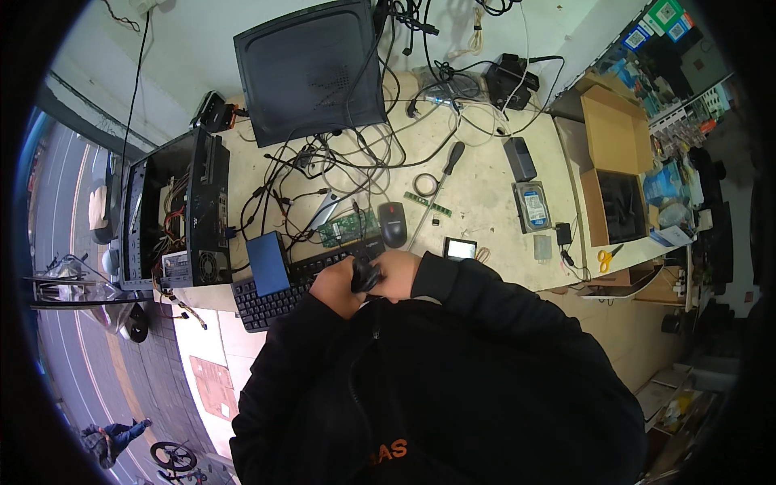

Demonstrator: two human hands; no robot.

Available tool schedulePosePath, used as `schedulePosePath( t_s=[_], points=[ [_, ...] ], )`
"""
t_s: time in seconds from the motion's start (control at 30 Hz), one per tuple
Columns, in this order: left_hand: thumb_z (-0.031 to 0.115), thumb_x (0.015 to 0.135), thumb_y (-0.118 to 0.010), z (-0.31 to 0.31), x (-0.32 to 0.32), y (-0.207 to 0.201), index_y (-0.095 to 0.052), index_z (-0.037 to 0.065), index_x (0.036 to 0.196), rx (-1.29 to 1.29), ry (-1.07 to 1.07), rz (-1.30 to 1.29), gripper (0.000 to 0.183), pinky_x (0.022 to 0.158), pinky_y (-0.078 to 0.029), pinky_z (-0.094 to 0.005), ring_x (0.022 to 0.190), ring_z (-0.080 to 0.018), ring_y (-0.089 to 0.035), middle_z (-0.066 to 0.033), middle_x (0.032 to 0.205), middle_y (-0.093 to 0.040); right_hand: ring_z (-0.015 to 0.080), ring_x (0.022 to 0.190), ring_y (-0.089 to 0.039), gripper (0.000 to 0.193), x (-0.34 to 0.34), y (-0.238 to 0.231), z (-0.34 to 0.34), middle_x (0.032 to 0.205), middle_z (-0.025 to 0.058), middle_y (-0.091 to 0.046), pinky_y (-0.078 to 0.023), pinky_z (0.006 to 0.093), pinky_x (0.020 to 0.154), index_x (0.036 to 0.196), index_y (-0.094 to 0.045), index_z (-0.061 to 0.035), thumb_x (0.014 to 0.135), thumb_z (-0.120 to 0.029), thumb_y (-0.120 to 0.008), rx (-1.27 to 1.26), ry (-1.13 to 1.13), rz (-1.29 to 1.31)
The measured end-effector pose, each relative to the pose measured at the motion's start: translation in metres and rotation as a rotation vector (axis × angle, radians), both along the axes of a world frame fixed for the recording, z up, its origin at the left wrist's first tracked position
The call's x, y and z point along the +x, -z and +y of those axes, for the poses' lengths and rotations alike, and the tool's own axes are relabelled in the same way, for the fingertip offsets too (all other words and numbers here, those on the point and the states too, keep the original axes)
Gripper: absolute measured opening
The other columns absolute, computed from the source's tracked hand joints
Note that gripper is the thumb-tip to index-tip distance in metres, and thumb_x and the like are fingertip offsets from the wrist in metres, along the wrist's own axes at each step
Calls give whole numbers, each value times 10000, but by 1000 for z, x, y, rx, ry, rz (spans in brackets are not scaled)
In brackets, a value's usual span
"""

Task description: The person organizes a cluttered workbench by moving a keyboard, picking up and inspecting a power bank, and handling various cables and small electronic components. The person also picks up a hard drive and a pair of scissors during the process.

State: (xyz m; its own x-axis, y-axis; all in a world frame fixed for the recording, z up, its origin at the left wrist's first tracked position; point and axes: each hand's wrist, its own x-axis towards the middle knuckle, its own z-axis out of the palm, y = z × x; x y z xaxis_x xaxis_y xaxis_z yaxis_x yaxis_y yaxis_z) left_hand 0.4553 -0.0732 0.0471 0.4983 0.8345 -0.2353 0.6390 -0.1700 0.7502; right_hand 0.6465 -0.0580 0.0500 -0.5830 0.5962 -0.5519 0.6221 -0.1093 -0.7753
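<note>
Close to my body, over the near edge of the desk, my left hand (335, 286) and my right hand (398, 273) are both closed around a small black object (365, 277). Its kind cannot be made out, as my fingers cover much of it. Under and behind my hands lies a black keyboard (257, 309), with a blue flat box (268, 264) resting across its left part. A black mouse (393, 225) sits just beyond my right hand. Left of the mouse is a green circuit board (349, 229).
An opened computer case (174, 210) stands at the left. Tangled cables (323, 162) spread below a black monitor (311, 77). A screwdriver (454, 158), memory stick (428, 204), hard drive (531, 207), small screen device (460, 248), yellow scissors (605, 259) and cardboard box (616, 133) lie to the right.
</note>
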Motion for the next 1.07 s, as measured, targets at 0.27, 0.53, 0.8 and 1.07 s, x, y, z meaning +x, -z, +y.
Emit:
schedulePosePath(
  t_s=[0.27,0.53,0.8,1.07],
  points=[
    [134,679,-736,7,7,38,-653,106,1021,75,-8,-2,353,746,-534,-424,886,-368,-653,-178,898,-682,352,837,-650,225,1,66,-20,896,157,-683,-518,404,739,983,-702,-115,840,-271,-628,420,46,-25],
    [107,777,-626,84,-74,77,-621,98,1061,160,-629,557,284,750,-533,-458,870,-356,-673,-172,922,-698,207,749,-663,116,24,-16,-65,775,93,-682,-521,313,710,852,-695,-28,849,-139,-660,297,183,411],
    [131,807,-753,55,-60,6,-644,4,887,-27,-755,-193,185,554,-468,-265,607,-115,-599,-34,649,-629,390,895,-614,230,235,186,-88,920,198,-636,-504,471,800,1003,-647,-47,814,-175,-623,568,529,-846],
    [44,840,-662,-16,-128,30,-557,-7,971,-140,-901,-542,176,739,-512,-337,757,-210,-650,-102,794,-631,381,889,-627,486,196,180,-44,979,233,-623,-520,472,784,1255,-525,-100,816,-296,-602,486,456,-886]
  ],
)
